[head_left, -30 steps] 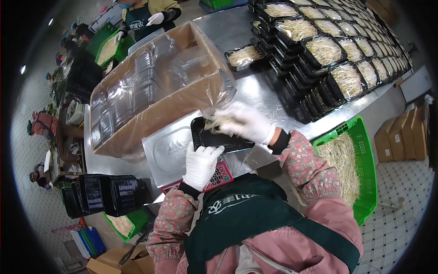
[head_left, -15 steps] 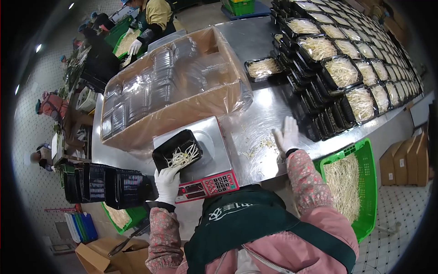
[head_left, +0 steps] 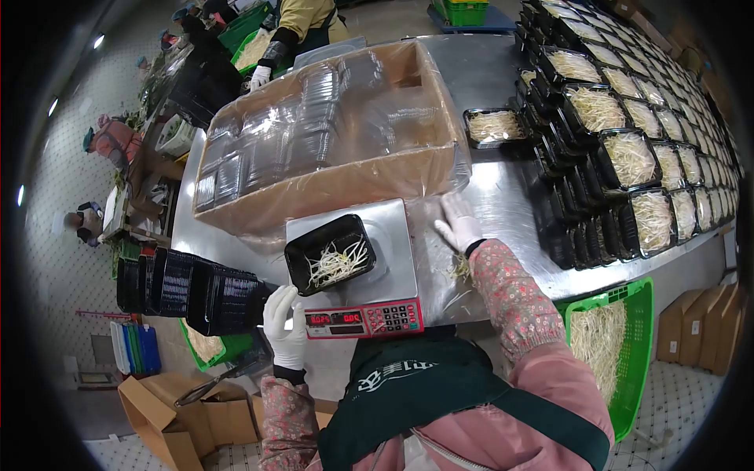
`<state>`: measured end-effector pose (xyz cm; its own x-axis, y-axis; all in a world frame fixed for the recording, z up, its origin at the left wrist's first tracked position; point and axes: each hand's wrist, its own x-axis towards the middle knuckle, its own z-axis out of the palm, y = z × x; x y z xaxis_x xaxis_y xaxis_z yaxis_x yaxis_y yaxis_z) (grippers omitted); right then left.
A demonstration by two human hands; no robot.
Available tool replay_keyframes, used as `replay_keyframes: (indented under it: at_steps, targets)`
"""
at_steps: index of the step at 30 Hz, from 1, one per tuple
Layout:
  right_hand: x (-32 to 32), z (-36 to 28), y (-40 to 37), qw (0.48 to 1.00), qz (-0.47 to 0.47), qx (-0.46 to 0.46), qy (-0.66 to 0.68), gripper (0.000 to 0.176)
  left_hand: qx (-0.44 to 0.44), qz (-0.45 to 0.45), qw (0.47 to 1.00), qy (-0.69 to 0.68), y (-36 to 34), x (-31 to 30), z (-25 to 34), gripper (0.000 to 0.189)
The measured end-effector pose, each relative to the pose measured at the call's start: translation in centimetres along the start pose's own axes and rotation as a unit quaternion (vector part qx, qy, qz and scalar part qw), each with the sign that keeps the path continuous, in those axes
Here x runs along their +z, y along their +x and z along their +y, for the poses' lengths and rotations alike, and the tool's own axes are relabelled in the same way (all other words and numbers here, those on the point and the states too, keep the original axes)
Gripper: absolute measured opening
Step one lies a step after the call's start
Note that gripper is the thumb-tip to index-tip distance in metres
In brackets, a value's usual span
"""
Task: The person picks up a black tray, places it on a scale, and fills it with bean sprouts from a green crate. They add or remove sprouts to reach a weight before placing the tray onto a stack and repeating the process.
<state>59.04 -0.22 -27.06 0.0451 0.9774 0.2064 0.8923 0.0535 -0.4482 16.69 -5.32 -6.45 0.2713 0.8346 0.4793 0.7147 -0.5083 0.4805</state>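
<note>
On the silver-and-red metal scale (head_left: 394, 251), a black plastic sprout tray (head_left: 310, 243) is slanting lengthwise away rightward, just beyond the nearer white-gloved left hand (head_left: 284, 334), grip parted; the white-gloved right hand (head_left: 460, 226) is spreading open right of the scale.

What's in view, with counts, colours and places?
Steel table: one, silver, centre
Electronic scale: one, silver and red, near table edge
Plastic tray, pale sprouts inside: one, black, on scale
Cardboard box, clear plastic lids inside: one, brown, behind scale
Sprout-filled plastic trays: many, black, table's right
Nested plastic trays: several stacks, black, left of scale
Plastic crates: several, green, around table
Floor cardboard boxes: several, brown, left and right
Co-workers: several, varied clothing, upper left
Left gloved hand: one, white, beside tray
Right gloved hand: one, white, right of scale
</note>
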Motion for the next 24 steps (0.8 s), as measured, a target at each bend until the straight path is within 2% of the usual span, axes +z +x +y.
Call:
replay_keyframes:
  at_steps: [3, 5, 9, 10, 13, 15, 17, 20, 21, 22, 23, 24]
  targets:
    - [0.4, -3.3, -1.4, 0.968, -0.134, -0.209, 0.019, 0.063, 0.017, -0.007, 1.000, -0.024, 0.1, 0.2, 1.9, 0.027]
    - [-0.7, -3.2, -3.5, 0.944, -0.173, -0.280, 0.029, 0.058, 0.037, -0.020, 0.999, -0.025, 0.0, 0.2, 2.7, 0.026]
    - [-5.5, -1.2, -8.7, 0.910, -0.268, -0.312, 0.047, 0.055, 0.009, -0.034, 0.996, -0.086, -1.0, 1.1, 3.6, 0.023]
    - [-6.5, -0.7, -9.6, 0.913, -0.263, -0.309, 0.048, 0.054, 0.013, -0.038, 0.994, -0.099, -0.8, 1.4, 4.2, 0.022]
    - [-9.5, 1.4, -9.0, 0.969, -0.109, -0.207, 0.078, 0.053, 0.016, -0.059, 0.989, -0.138, -0.8, 3.3, 5.0, 0.023]
    - [-8.1, 5.9, -6.9, 0.991, 0.079, -0.067, 0.080, 0.056, 0.047, -0.088, 0.982, -0.159, 0.2, 4.4, 6.2, 0.024]
    - [-6.8, 8.8, -4.5, 0.974, 0.150, 0.167, 0.035, 0.065, 0.075, -0.114, 0.973, -0.187, 1.2, 5.6, 7.7, 0.024]
    - [-1.6, 10.7, -1.5, 0.957, 0.151, 0.231, -0.087, 0.071, 0.104, -0.138, 0.962, -0.213, 2.3, 7.5, 9.8, 0.024]
    - [-5.6, 6.2, -0.5, 0.976, 0.011, 0.215, 0.008, 0.072, 0.114, -0.152, 0.958, -0.214, 2.6, 8.0, 10.5, 0.025]
    - [-2.7, 5.3, -0.6, 0.993, 0.018, 0.113, 0.022, 0.070, 0.117, -0.175, 0.955, -0.209, 2.7, 8.4, 11.2, 0.027]
    - [-2.8, 2.8, -1.1, 0.996, -0.076, 0.037, 0.033, 0.067, 0.122, -0.191, 0.948, -0.224, 2.6, 9.0, 11.4, 0.027]
    - [-0.9, 2.0, -2.8, 0.995, -0.034, -0.097, 0.005, 0.064, 0.121, -0.208, 0.942, -0.236, 2.3, 9.2, 11.9, 0.028]
